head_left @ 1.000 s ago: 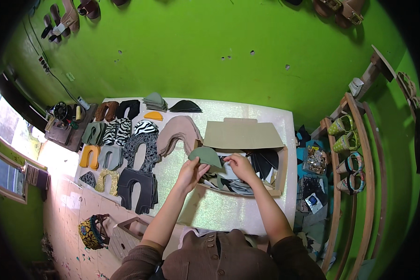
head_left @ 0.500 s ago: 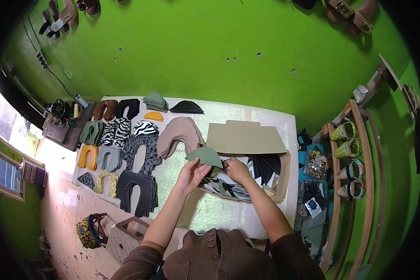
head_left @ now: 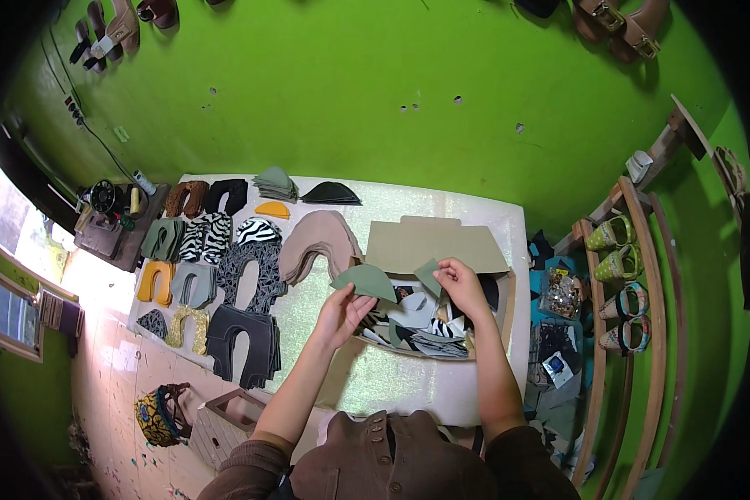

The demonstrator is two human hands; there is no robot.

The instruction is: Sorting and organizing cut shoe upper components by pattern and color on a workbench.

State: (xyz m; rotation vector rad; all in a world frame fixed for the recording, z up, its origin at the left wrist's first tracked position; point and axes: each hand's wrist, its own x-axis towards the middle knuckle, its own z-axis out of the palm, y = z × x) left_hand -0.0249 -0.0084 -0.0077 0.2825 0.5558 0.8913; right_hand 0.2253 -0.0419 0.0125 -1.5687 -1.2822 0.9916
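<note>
Two green pieces are hanging above the white table (head_left: 425, 387), one in each hand. The left hand (head_left: 342, 317) is pinching the half-round (head_left: 364, 281) by its lower left edge, thumb on top, while its other fingers are spreading loosely below that edge. The half-round is hovering by the left end of the box (head_left: 508, 310), its curved side facing up and its right end dipping. The right hand (head_left: 461, 287) is pinching a smaller scrap (head_left: 427, 276) between thumb and fingertips, over the box and in front of its raised flap (head_left: 433, 244). Below the hands, white and zebra offcuts (head_left: 448, 327) are lying heaped in the box. A pink stack (head_left: 318, 236) is sitting just left of the half-round, and U-shaped piles (head_left: 262, 340) are covering the table's left side. A green stack (head_left: 275, 185) and a black stack (head_left: 332, 193) are resting near the wall (head_left: 350, 100). Sandals (head_left: 612, 235) are standing on the rack (head_left: 655, 275) at right.
</note>
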